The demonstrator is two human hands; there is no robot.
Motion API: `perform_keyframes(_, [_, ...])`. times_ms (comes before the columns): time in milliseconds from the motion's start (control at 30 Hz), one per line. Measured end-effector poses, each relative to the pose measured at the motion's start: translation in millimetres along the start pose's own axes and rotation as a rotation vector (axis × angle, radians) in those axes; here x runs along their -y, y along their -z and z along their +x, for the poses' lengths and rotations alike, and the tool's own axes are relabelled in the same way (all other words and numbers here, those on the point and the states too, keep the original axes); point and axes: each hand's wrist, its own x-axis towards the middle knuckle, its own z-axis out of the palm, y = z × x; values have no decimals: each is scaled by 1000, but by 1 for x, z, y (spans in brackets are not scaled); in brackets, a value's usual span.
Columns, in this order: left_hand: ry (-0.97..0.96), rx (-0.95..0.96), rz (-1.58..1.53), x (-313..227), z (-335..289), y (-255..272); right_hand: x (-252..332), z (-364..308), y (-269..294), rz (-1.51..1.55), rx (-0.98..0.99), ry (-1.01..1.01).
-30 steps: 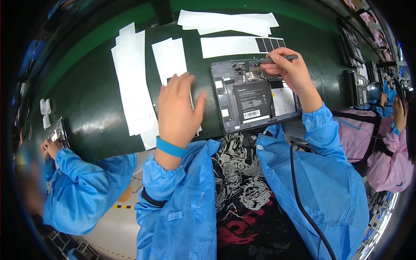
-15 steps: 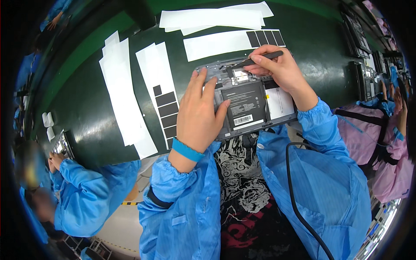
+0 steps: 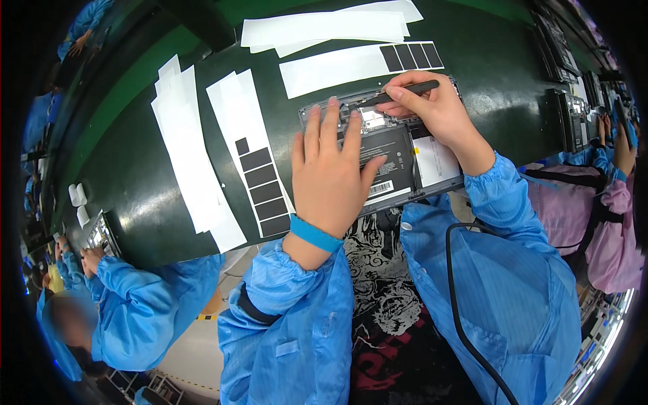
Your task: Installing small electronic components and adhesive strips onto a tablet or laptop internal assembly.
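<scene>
An opened laptop base [image 3: 426, 193] lies in front of me with its insides showing. A black battery [image 3: 395, 160] with a printed label fills its middle, and a white panel [image 3: 436, 163] sits to the right of that. My left hand [image 3: 332, 172] rests over the left part of the base, fingers spread and holding nothing; it covers part of the battery. Between the thumb and fingers of my right hand [image 3: 439, 111] are black tweezers [image 3: 422, 88]. Their tips point left, close to the parts along the far edge, where the exact contact is too small to make out.
White backing sheets with black rectangular stickers lie at the left [image 3: 260, 177] and beyond the laptop [image 3: 412, 57]. Plain white strips [image 3: 189, 148] are farther left. More opened laptops [image 3: 574, 121] stand at the right. Co-workers sit on both sides; a black cable [image 3: 453, 290] hangs over my sleeve.
My left hand has shifted right and slightly away from me, now covering more of the battery. My right hand keeps nearly the same place with the tweezers. The view has shifted slightly.
</scene>
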Motion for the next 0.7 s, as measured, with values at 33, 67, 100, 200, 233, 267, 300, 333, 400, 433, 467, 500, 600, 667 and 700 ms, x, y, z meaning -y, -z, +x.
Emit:
perform_keyframes(33, [0,0,0,-1,2,-2,-1,0,0,6,-4,5])
perform_keyframes(67, [-1,7,24,-2,3,-5,-2,1,0,11,-9,11])
perform_keyframes(100, [-2,14,49,-2,3,-7,-1,0,0,12,-8,12])
perform_keyframes(200, [-12,7,45,-3,1,-8,0,-3,0,12,-26,16])
perform_keyframes(233, [-14,6,45,-3,-2,-7,-1,-4,0,25,-36,32])
perform_keyframes(267, [0,-3,19,-2,-6,-6,-2,-5,1,38,-47,48])
perform_keyframes(300, [15,-10,-6,-1,-10,-5,-4,-5,0,39,-47,51])
perform_keyframes(333, [14,-12,-4,1,-13,-6,-6,-6,0,43,-38,61])
perform_keyframes(400, [24,-17,-1,3,-17,-9,-8,-7,0,49,-30,71])
perform_keyframes(433, [23,-16,1,4,-18,-9,-8,-7,-1,43,-29,80])
perform_keyframes(467, [20,-19,-3,4,-19,-10,-8,-8,-1,37,-29,89])
perform_keyframes(500, [19,-22,-7,4,-19,-11,-9,-7,-1,38,-29,89])
perform_keyframes(600, [14,-28,-5,5,-20,-12,-9,-7,-1,52,-27,89])
perform_keyframes(667, [16,-24,-8,4,-19,-12,-9,-7,-1,38,-25,85])
perform_keyframes(700, [18,-20,-9,4,-19,-11,-9,-7,-1,38,-25,84])
